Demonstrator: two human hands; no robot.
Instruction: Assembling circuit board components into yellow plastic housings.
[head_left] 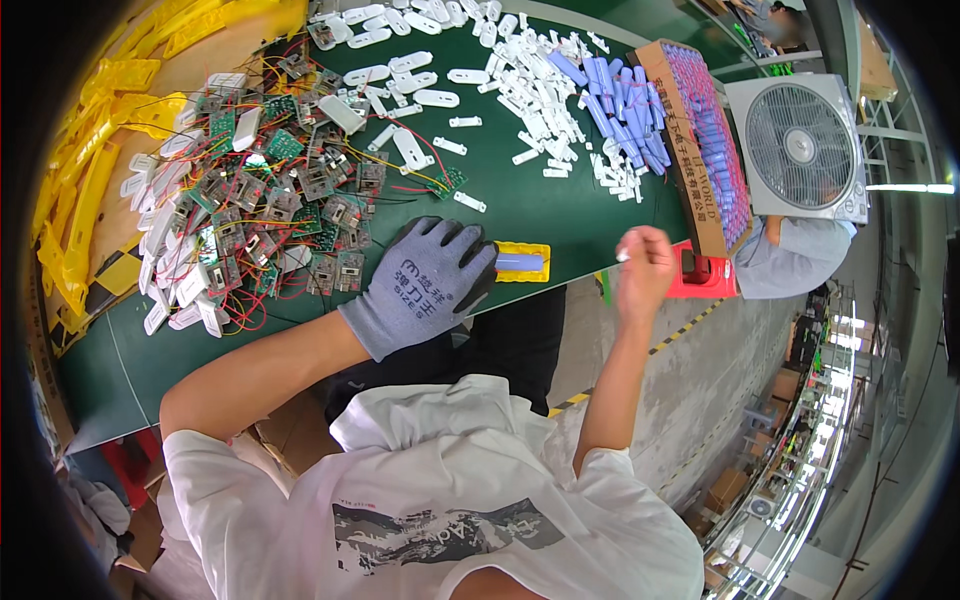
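Note:
My left hand (425,280), in a grey glove with dark fingertips, is closed over the left end of a yellow plastic holder (536,248) at the table's near edge. A purple battery cell (520,262) lies lengthwise in that holder, its left end hidden by the glove. Bare and raised to the right, past the table edge, my right hand (645,262) has its fingers curled in a pinch. A small white piece (624,256) shows at its fingertips, too small to name exactly.
Circuit boards (285,145) with wires pile up at the left, beside yellow plastic shells (95,190). White plastic parts (540,95) and loose purple cells (625,110) spread over the far green table (540,210). A cardboard box of cells (690,150), a red bin (705,272) and a fan (795,145) stand right.

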